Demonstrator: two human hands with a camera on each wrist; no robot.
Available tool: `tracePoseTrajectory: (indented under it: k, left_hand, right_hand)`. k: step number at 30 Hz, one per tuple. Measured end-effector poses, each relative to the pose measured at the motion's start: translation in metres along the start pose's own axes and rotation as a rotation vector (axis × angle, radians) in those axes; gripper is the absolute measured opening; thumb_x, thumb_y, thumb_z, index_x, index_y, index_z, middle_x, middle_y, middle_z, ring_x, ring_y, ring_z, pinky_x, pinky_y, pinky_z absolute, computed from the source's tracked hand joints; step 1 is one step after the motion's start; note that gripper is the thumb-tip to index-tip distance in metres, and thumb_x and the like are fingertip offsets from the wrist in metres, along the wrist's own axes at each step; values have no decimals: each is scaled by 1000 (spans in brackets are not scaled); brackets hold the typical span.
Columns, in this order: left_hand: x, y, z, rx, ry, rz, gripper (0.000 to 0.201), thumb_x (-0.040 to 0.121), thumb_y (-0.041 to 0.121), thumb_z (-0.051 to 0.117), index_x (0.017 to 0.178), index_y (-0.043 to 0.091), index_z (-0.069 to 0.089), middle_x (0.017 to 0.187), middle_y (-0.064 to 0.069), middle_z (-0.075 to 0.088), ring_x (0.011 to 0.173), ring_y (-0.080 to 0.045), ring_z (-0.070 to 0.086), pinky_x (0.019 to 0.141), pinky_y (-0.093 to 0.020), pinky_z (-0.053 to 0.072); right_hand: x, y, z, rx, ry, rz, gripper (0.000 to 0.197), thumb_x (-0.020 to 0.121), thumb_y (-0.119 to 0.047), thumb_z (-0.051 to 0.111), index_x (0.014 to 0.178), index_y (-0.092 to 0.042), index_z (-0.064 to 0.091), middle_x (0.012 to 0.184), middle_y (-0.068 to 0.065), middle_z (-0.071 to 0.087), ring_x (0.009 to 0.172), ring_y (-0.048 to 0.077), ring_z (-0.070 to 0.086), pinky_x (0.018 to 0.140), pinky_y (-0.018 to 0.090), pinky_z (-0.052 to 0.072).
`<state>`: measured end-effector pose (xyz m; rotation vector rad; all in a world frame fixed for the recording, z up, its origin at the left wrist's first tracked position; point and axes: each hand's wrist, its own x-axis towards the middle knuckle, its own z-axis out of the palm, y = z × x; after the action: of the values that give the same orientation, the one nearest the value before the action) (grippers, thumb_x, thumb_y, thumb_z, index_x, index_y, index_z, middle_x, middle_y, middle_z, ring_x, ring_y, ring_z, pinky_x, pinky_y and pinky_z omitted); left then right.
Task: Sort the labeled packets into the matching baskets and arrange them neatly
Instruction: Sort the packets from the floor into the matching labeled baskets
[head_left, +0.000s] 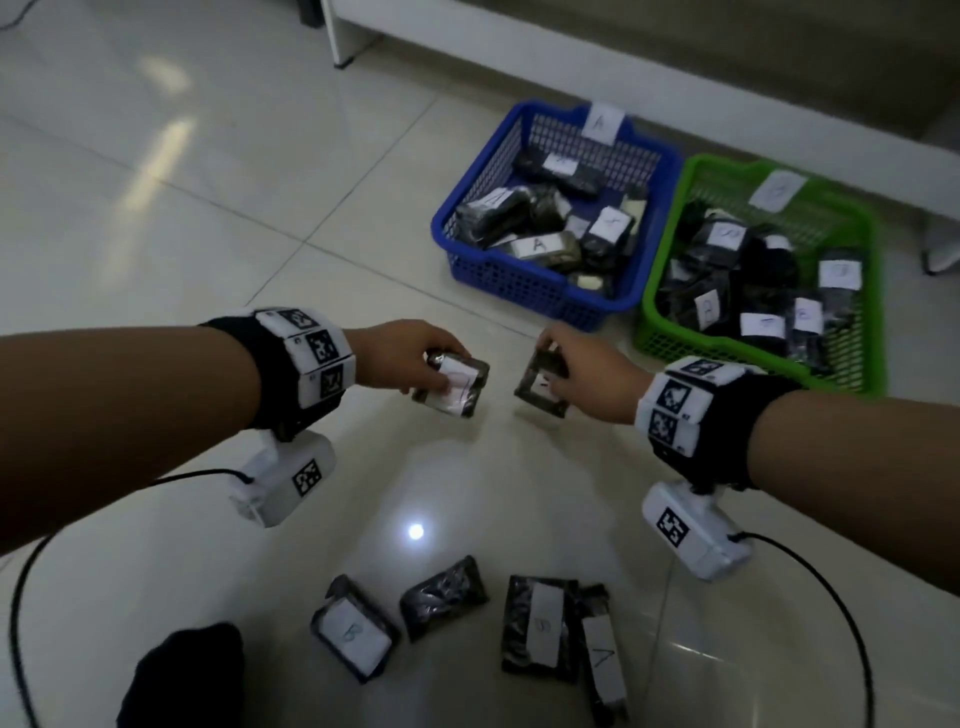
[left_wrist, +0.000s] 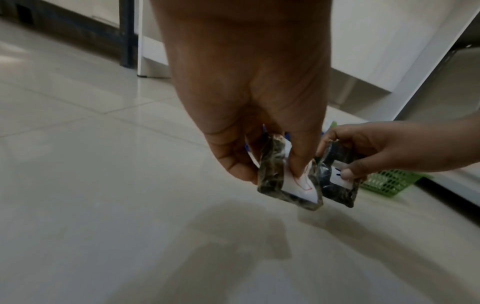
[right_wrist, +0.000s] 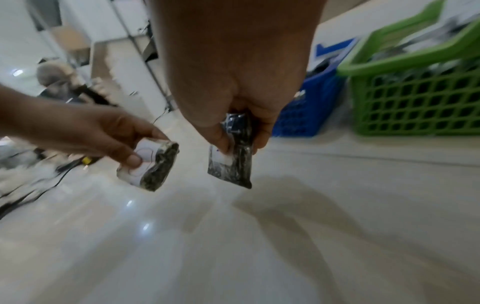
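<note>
My left hand pinches a dark packet with a white label above the floor; the label's red mark is not readable. In the left wrist view the same packet hangs from thumb and fingers. My right hand holds a second dark labelled packet, which hangs edge-on in the right wrist view. A blue basket tagged A and a green basket with a blurred tag stand ahead to the right, both holding several packets. Several packets lie near me, one marked B, one marked A.
A white furniture base runs behind the baskets. Black cables trail from both wrist cameras across the glossy tiled floor. A dark cloth lies at the bottom left.
</note>
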<state>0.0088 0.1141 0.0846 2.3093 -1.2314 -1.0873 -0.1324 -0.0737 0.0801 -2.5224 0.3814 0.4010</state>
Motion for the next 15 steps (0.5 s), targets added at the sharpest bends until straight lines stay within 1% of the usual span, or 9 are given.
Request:
tracePoseTrajectory:
  k: [2, 3, 4, 5, 7, 8, 10, 12, 15]
  left_hand:
    - [19, 24, -12, -25, 51, 25, 43, 89, 19, 59, 131, 17, 50, 107, -3, 60, 82, -19, 61, 64, -20, 52]
    - [29, 36, -16, -41, 80, 26, 47, 90, 20, 58, 135, 16, 45, 106, -3, 58, 85, -23, 62, 70, -27, 53]
    - [40, 51, -21, -66, 112, 39, 48, 90, 20, 57, 136, 15, 41, 100, -3, 58, 83, -25, 62, 73, -33, 53]
    - [50, 61, -23, -105, 145, 50, 47, 90, 20, 58, 134, 14, 40, 93, -3, 57, 78, -23, 61, 73, -35, 53]
    - [72, 88, -27, -132, 216, 108, 39, 89, 19, 60, 124, 13, 43, 85, -2, 56, 72, -18, 58, 65, -27, 52]
    - [82, 99, -26, -119, 240, 138, 36, 88, 20, 61, 120, 13, 45, 87, -3, 57, 74, -18, 59, 64, -25, 51]
    - [103, 126, -23, -106, 253, 195, 35, 87, 22, 62, 119, 15, 49, 95, -6, 59, 82, -20, 58, 68, -29, 50]
    - [123, 152, -16, -120, 249, 249, 37, 88, 22, 61, 123, 16, 51, 104, -6, 59, 87, -19, 57, 70, -28, 47]
    - [150, 181, 0, -207, 286, 297, 42, 89, 20, 61, 130, 16, 50, 123, -6, 55, 100, -22, 59, 81, -32, 51]
  right_hand:
    - [-5, 14, -27, 56, 96, 74, 30, 85, -10, 61, 109, -11, 42, 105, 14, 59, 82, 25, 54, 66, 31, 40]
    - [-10, 21, -38, 77, 159, 100, 28, 84, -9, 62, 104, -12, 42, 103, 15, 59, 81, 26, 54, 66, 31, 40]
    - [-15, 32, -52, 95, 238, 137, 25, 84, -9, 62, 101, -12, 44, 101, 16, 60, 82, 28, 55, 66, 33, 41]
    - [-22, 40, -62, 120, 310, 170, 22, 84, -8, 62, 100, -11, 47, 100, 16, 61, 83, 30, 57, 68, 36, 44]
    - [-36, 61, -82, 152, 445, 242, 22, 86, -7, 60, 107, -9, 52, 97, 16, 62, 81, 31, 59, 69, 39, 49]
    - [-43, 70, -89, 134, 497, 271, 24, 87, -7, 58, 111, -10, 53, 96, 15, 63, 79, 31, 59, 68, 40, 51]
    - [-57, 92, -104, 68, 591, 308, 24, 89, -9, 55, 113, -13, 55, 97, 15, 64, 77, 31, 58, 63, 38, 49]
    - [-69, 115, -116, 39, 675, 352, 25, 90, -8, 54, 114, -14, 57, 102, 16, 64, 82, 33, 59, 66, 36, 48]
    - [-87, 146, -122, 1, 722, 434, 31, 90, -9, 54, 120, -16, 57, 108, 18, 57, 89, 36, 57, 69, 30, 41]
